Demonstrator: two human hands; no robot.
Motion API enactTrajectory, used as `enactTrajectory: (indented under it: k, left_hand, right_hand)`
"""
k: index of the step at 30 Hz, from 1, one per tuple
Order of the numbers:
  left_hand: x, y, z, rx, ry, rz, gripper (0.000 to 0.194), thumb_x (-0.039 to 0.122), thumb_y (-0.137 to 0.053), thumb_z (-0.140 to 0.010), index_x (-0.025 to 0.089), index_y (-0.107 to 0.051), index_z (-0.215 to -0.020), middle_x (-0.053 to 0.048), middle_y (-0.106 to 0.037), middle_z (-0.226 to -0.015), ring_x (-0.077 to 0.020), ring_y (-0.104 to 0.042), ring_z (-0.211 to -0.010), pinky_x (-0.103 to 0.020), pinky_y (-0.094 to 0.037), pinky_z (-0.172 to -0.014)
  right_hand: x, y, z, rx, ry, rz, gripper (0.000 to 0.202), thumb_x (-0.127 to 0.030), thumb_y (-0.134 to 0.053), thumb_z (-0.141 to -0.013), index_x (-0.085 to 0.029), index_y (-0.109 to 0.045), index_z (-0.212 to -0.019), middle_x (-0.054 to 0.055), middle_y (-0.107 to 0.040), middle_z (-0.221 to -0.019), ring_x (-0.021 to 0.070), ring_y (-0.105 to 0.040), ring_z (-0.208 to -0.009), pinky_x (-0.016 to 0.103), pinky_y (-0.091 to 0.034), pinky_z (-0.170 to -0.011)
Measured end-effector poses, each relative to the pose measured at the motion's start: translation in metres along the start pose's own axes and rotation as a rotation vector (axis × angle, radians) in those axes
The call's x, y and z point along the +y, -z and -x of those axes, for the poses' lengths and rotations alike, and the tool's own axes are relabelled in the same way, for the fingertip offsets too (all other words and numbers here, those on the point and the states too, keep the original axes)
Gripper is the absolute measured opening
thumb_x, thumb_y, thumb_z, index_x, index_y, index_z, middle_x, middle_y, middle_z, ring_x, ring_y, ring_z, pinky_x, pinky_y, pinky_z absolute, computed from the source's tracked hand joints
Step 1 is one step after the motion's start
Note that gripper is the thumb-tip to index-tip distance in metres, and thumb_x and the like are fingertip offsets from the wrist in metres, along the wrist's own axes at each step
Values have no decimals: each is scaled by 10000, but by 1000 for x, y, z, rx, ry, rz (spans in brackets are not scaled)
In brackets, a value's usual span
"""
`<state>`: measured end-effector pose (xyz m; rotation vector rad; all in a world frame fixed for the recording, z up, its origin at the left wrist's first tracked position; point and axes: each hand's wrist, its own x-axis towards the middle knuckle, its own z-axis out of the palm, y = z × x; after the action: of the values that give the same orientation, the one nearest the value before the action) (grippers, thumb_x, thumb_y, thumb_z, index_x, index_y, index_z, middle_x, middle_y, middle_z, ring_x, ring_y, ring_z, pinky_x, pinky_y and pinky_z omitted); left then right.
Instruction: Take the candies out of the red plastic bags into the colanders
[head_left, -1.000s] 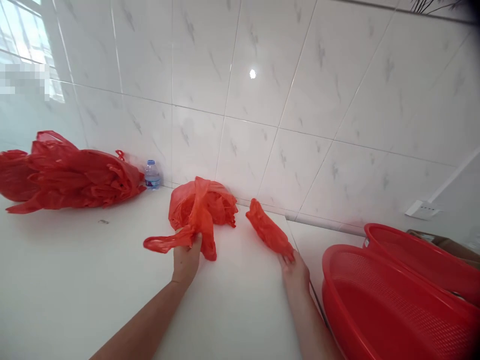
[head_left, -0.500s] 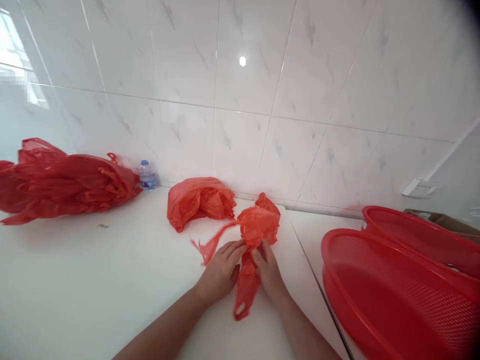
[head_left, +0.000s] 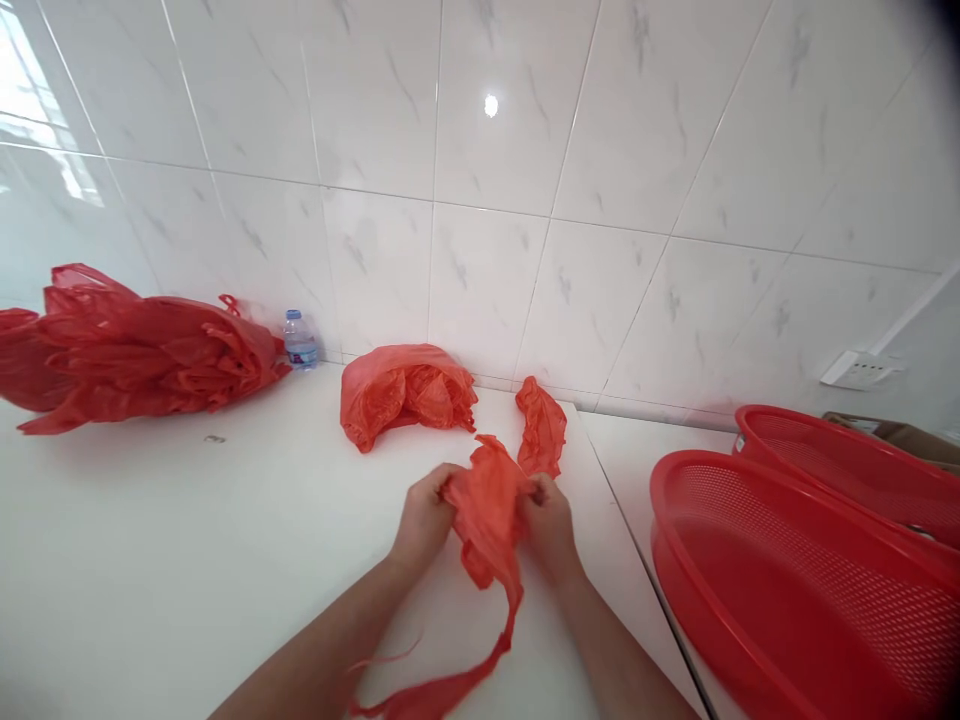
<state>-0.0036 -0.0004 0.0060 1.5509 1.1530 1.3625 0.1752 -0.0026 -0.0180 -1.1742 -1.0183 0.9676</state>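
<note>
A crumpled red plastic bag [head_left: 491, 510] is stretched between my hands over the white table [head_left: 187, 560]. My left hand [head_left: 426, 515] is closed on its left side, and my right hand [head_left: 549, 520] grips its right side. From the bag a long twisted strip trails down toward the near edge of the view. Just behind my right hand lies a folded red bag [head_left: 541, 428]. Another bunched red bag [head_left: 405, 390] rests against the wall, behind my left hand.
At the left is a large heap of red bags [head_left: 150, 355], beside a small water bottle [head_left: 301, 342]. Two red mesh baskets [head_left: 780, 590] stand at the right. A small scrap [head_left: 214, 438] lies on the table. The tiled wall [head_left: 495, 280] rises behind.
Both hands have moved slightly apart, pulling the bag between them wider. Its long strip has swung from the left to the near side. The folded bag behind shows more fully.
</note>
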Motion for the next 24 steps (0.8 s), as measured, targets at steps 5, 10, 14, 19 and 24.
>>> enactTrajectory:
  k: [5,10,14,19,24]
  left_hand:
    - [-20,34,-24,336,205,280,228,183,-520,-637,184,-591,-854,-15,-657,-842,-143,-607,-716,-257,-488,-621]
    - [-27,48,-33,272,469,559,261,195,-618,-667,190,-550,-919,-5,-624,-768,-90,-584,-589,-216,-478,-555]
    - [-18,53,-32,6,470,563,422,200,-670,-694,207,-517,-1086,-69,-643,-951,-144,-640,-757,-281,-528,-672]
    - [4,39,-17,196,-157,-18,484,271,-576,-783,277,-448,-1249,-83,-448,-1359,-256,-410,-1280,-457,-393,-1013]
    - [12,5,0,83,-547,-651,529,251,-619,-747,226,-468,-1254,-118,-470,-1313,-282,-450,-1207,-448,-398,-994]
  right_hand:
    - [-8,32,-29,247,-234,-522,153,-155,-650,-638,-227,-556,-735,-21,-635,-654,133,-598,-614,264,-518,-580]
    - [-16,42,-35,251,-305,-671,121,-254,-640,-704,-235,-601,-817,-16,-679,-750,125,-629,-653,226,-519,-528]
    - [-31,44,-33,279,-308,-707,187,-344,-611,-740,-230,-617,-889,-14,-696,-853,154,-658,-742,260,-553,-583]
    - [-45,42,-25,347,-250,-558,237,-355,-676,-682,-206,-612,-855,-20,-669,-803,139,-641,-675,240,-532,-539]
    - [-54,35,-12,93,-279,-337,251,-383,-667,-676,-206,-597,-840,0,-640,-798,156,-626,-666,250,-495,-513]
